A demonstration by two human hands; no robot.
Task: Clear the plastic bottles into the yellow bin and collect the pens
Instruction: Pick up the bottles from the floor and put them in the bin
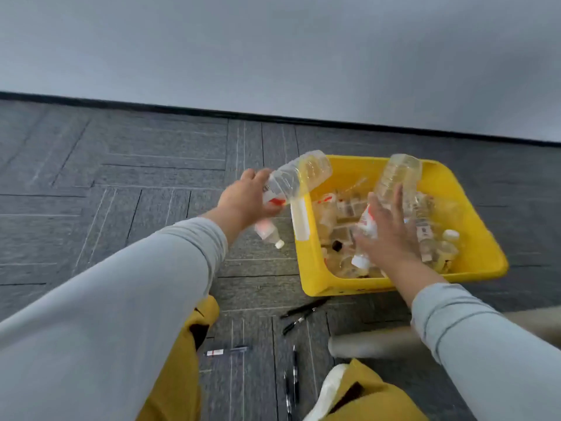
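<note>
Bottles: two clear plastic ones are held, one per hand, at the yellow bin.
Left bottle (300,174): tilted, base up and over the bin's left rim, white cap down outside the bin.
Left hand (246,199): fingers wrapped round the left bottle's red-and-white label.
Right bottle (397,174): over the inside of the bin, base up, white cap down.
Right hand (391,235): back toward the camera and against the right bottle, fingers spread and nearly straight along it; I cannot tell whether it grips.
Bin (473,235): on the floor against no wall, already heaped with clear bottles (343,214); a white strip (300,221) lies along its left rim.
Pens: two black ones (305,308) (299,320) lie just in front of the bin, two more (295,366) (287,390) nearer the person, and a labelled pen (226,351) lies left of those; all on the floor, none in a hand.
Floor (121,165): grey carpet tiles.
Wall (273,50): plain grey with a dark skirting (182,109), well behind the bin.
Person: grey sleeves (121,299), yellow trousers (182,360), a white shoe (331,387).
Pale shape (379,341): blurred, right of the pens; I cannot tell what it is.
</note>
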